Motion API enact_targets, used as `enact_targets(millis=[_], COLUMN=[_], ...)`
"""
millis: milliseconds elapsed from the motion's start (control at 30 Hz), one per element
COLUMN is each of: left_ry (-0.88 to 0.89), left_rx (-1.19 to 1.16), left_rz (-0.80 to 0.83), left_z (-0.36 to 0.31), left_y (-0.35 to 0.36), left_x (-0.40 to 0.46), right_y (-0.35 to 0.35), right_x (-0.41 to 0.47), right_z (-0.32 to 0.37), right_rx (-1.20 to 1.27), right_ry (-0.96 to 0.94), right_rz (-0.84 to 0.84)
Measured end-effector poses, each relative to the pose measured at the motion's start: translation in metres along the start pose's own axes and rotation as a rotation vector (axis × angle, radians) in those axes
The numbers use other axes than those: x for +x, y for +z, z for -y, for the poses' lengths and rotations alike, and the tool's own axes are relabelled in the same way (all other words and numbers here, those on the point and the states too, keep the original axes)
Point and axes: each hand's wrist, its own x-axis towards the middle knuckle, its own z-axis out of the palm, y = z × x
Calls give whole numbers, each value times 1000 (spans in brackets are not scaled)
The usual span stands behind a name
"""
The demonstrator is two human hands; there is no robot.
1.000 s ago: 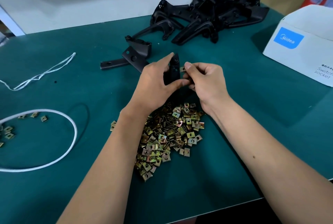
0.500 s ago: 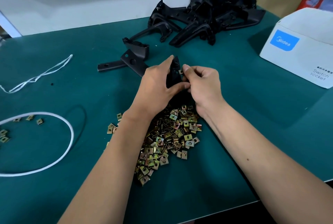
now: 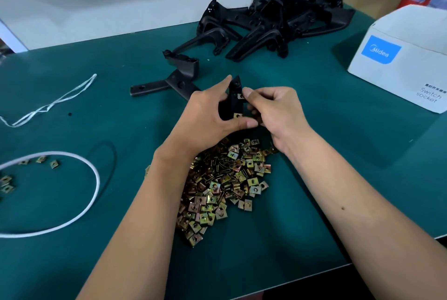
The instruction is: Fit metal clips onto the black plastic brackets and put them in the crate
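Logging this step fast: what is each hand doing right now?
Left hand: grips the black bracket.
Right hand: pinches a metal clip against the bracket.

Two bare forearms — no sleeves, gloves, watch or rings — small mole on the right.
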Motion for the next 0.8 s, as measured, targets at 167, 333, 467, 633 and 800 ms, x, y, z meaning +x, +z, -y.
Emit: enact_targets(millis=[167, 333, 467, 633, 800], left_ry=[-43, -2, 31, 18, -25], left_rx=[-55, -45, -16, 77, 293], left_rz=[137, 139, 122, 120, 113], left_z=[3, -2, -5, -9, -33], left_y=[-10, -7, -4, -3, 1], left_x=[1, 0, 1, 2, 9], right_y=[0, 1, 1, 2, -6], right_x=[0, -1, -1, -3, -8], right_z=[0, 1, 0, 0, 12], right_rx=[-58, -97, -126, -150, -198], right_ry=[-40, -60, -101, -130, -108], right_rz=[-18, -18, 6, -5, -67])
